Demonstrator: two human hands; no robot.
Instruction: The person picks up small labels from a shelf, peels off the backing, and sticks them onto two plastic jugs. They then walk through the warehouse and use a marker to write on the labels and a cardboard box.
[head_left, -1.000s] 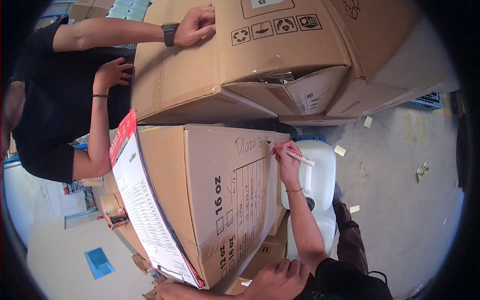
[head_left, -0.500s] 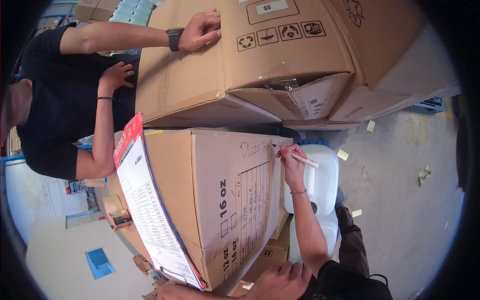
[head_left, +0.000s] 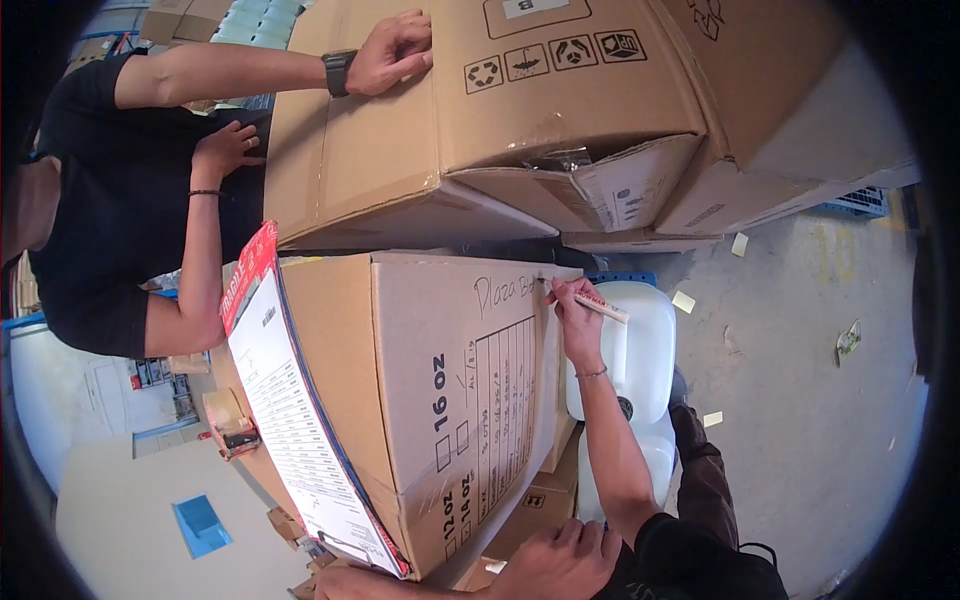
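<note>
The right hand's fingers (head_left: 566, 296) are pinching shut around a red-and-white marker (head_left: 604, 307), its tip touching the brown carton (head_left: 400, 400) at the end of the handwritten words above the printed grid. The right hand (head_left: 575, 325) is resting its heel against the carton's right edge. To my eye that brace is what is making the letters legible; a light, even pressure with the tip square to the cardboard should stop the ink from skipping on the rough face. Just behind the wrist a white plastic jug (head_left: 640, 350) is standing on the floor, close enough to crowd the elbow.

At the near edge the left hand (head_left: 555, 562) is lying knuckles-up against the carton's lower corner, fingers curled; I cannot tell whether it is gripping anything. It looks to be steadying the carton, which would help the writing.

A sheet of printed lists (head_left: 290, 420) is leaning on the carton's left side. On the far side, a co-worker's hand (head_left: 395, 50) is pressing on a larger carton (head_left: 560, 110).
</note>
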